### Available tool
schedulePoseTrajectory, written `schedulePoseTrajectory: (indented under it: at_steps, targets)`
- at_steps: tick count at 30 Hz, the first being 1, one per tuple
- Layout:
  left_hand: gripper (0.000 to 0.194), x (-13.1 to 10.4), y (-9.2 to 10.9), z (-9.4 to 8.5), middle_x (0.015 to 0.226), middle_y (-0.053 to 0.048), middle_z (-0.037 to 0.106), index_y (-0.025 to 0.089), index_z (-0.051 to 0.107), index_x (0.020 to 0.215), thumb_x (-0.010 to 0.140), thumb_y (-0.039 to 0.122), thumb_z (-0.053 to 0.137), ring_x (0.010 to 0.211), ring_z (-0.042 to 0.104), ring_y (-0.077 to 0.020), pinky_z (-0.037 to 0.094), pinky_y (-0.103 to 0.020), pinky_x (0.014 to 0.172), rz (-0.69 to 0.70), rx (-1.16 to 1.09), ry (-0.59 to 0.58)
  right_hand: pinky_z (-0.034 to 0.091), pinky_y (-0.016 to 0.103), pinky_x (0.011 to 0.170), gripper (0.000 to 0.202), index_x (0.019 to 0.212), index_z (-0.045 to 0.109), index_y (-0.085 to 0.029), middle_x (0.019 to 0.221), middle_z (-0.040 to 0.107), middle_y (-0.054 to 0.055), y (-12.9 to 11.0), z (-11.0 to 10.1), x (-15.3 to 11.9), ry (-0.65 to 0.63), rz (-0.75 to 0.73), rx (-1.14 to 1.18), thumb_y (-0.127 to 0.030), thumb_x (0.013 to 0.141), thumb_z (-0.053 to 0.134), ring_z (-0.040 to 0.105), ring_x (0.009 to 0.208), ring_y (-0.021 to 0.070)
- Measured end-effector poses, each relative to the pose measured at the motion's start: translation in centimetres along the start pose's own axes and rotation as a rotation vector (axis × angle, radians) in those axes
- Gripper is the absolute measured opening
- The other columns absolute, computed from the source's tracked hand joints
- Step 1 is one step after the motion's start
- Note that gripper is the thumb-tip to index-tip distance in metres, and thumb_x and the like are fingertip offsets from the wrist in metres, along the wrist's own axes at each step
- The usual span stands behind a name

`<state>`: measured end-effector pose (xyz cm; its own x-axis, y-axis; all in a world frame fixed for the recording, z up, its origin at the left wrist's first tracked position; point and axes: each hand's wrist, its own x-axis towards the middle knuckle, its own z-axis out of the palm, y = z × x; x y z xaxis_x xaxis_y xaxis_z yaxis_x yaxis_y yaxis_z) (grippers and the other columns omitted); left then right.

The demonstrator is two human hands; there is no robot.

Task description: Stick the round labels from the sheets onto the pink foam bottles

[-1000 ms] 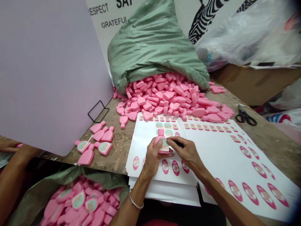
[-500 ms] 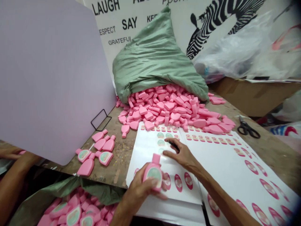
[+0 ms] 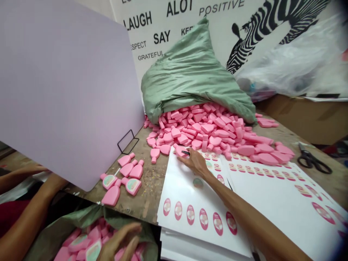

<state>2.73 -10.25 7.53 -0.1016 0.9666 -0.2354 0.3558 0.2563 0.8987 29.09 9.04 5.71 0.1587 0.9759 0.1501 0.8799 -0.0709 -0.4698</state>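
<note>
My right hand (image 3: pixel 193 159) reaches over the sticker sheets (image 3: pixel 187 232) to the front edge of a heap of pink bottle-shaped pieces (image 3: pixel 208 128). Its fingers are round a thin dark tool (image 3: pixel 185 152), and its fingertips are at one pink piece (image 3: pixel 179 149). Low in the view, my left hand (image 3: pixel 122 241) hangs over a green sack (image 3: pixel 62 226) of pink pieces, several with green oval labels. Its fingers are apart and no piece shows in them. Several pink pieces (image 3: pixel 111 195) lie on the table left of the sheets, two of them labelled.
A large pale panel (image 3: pixel 67 87) stands on the left beside a black wire stand (image 3: pixel 128 142). Another person's arms (image 3: pixel 29 214) show below it. A green bag (image 3: pixel 193 76) rises behind the heap. Black scissors (image 3: pixel 312 161) lie at the right near a cardboard box (image 3: pixel 307 119).
My left hand has let go of the labelled pink piece and moved down left over the sack. My right hand has moved forward to the heap. The view has shifted left.
</note>
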Motion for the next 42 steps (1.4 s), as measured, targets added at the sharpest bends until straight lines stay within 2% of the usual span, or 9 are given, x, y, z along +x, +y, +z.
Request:
schedulePoseTrajectory:
  at_steps: [3, 5, 8, 10, 14, 17, 24, 35, 42]
  targets:
    - [0.042, 2.5, 2.6, 3.8, 0.112, -0.009, 0.066, 0.019, 0.065, 0.104, 0.077, 0.052, 0.06, 0.104, 0.061, -0.0261, 0.049, -0.033, 0.088, 0.079, -0.187, -0.112, 0.047, 0.03, 0.071, 0.052, 0.107, 0.055, -0.021, 0.099, 0.068, 0.007, -0.6, -1.2, -5.7, -0.063, -0.081, 0.251, -0.058, 0.071, 0.064, 0.064, 0.087, 0.0222]
    - [0.045, 4.3, 4.5, 7.0, 0.116, -0.009, 0.063, 0.019, 0.061, 0.113, 0.08, 0.048, 0.057, 0.11, 0.057, -0.0238, 0.046, -0.03, 0.091, 0.172, -0.292, -0.067, 0.048, 0.028, 0.071, 0.044, 0.103, 0.056, -0.022, 0.095, 0.068, 0.004, -1.1, -1.8, -9.7, -0.123, -0.127, 0.449, -0.052, 0.072, 0.065, 0.064, 0.084, 0.0187]
    - [0.045, 5.7, 5.8, 10.9, 0.103, -0.008, 0.067, 0.017, 0.06, 0.114, 0.081, 0.049, 0.055, 0.09, 0.062, -0.0195, 0.05, -0.025, 0.076, 0.182, -0.354, -0.014, 0.047, 0.026, 0.07, 0.033, 0.098, 0.056, -0.022, 0.088, 0.066, 0.001, -0.8, -2.5, -13.6, -0.209, -0.105, 0.59, -0.044, 0.075, 0.065, 0.061, 0.077, 0.0153]
    - [0.048, 6.0, 5.5, 12.2, 0.088, -0.007, 0.068, 0.016, 0.06, 0.113, 0.08, 0.05, 0.057, 0.068, 0.061, -0.0151, 0.048, -0.022, 0.059, 0.122, -0.44, -0.064, 0.047, 0.026, 0.069, 0.031, 0.098, 0.056, -0.022, 0.086, 0.065, 0.0, 0.5, -3.0, -13.9, -0.252, -0.084, 0.644, -0.045, 0.078, 0.061, 0.06, 0.075, 0.0144]
    - [0.049, 6.3, 4.7, 12.8, 0.077, -0.007, 0.069, 0.011, 0.062, 0.108, 0.072, 0.044, 0.069, 0.06, 0.062, -0.0129, 0.046, -0.02, 0.053, -0.039, -0.619, -0.176, 0.041, 0.028, 0.06, 0.027, 0.094, 0.054, -0.022, 0.078, 0.063, 0.001, 4.5, -3.5, -10.8, -0.109, 0.002, 0.478, -0.045, 0.089, 0.041, 0.054, 0.065, 0.0147]
    - [0.04, 7.0, 5.1, 13.5, 0.078, -0.008, 0.069, 0.01, 0.065, 0.098, 0.068, 0.036, 0.074, 0.068, 0.065, -0.0152, 0.05, -0.021, 0.06, -0.01, -0.599, -0.161, 0.037, 0.031, 0.064, 0.021, 0.085, 0.052, -0.022, 0.076, 0.061, 0.003, 6.9, -2.9, -8.7, 0.031, 0.007, 0.167, -0.041, 0.088, 0.044, 0.054, 0.069, 0.0184]
    - [0.041, 7.8, 5.5, 16.3, 0.073, -0.008, 0.066, 0.009, 0.061, 0.099, 0.073, 0.04, 0.069, 0.073, 0.069, -0.0236, 0.056, -0.032, 0.066, 0.009, -0.56, -0.192, 0.03, 0.033, 0.071, 0.015, 0.083, 0.053, -0.02, 0.076, 0.062, 0.004, 7.8, -1.5, -9.2, 0.155, -0.232, -0.136, -0.03, 0.089, 0.044, 0.051, 0.075, 0.0193]
    - [0.038, 7.8, 5.5, 16.5, 0.069, -0.005, 0.062, 0.012, 0.058, 0.101, 0.08, 0.044, 0.06, 0.069, 0.069, -0.0231, 0.054, -0.028, 0.058, 0.07, -0.405, -0.201, 0.031, 0.031, 0.071, 0.014, 0.077, 0.054, -0.02, 0.074, 0.063, 0.001, 8.1, -1.7, -8.4, 0.09, -0.22, -0.003, -0.033, 0.083, 0.053, 0.053, 0.073, 0.0173]
    - [0.047, 7.7, 5.6, 16.5, 0.065, -0.004, 0.063, 0.013, 0.059, 0.099, 0.078, 0.055, 0.059, 0.057, 0.067, -0.0194, 0.054, -0.028, 0.055, 0.045, -0.474, -0.153, 0.038, 0.032, 0.071, 0.025, 0.072, 0.053, -0.021, 0.067, 0.06, 0.0, 7.8, -1.9, -8.5, 0.152, -0.205, 0.152, -0.044, 0.077, 0.061, 0.054, 0.065, 0.0161]
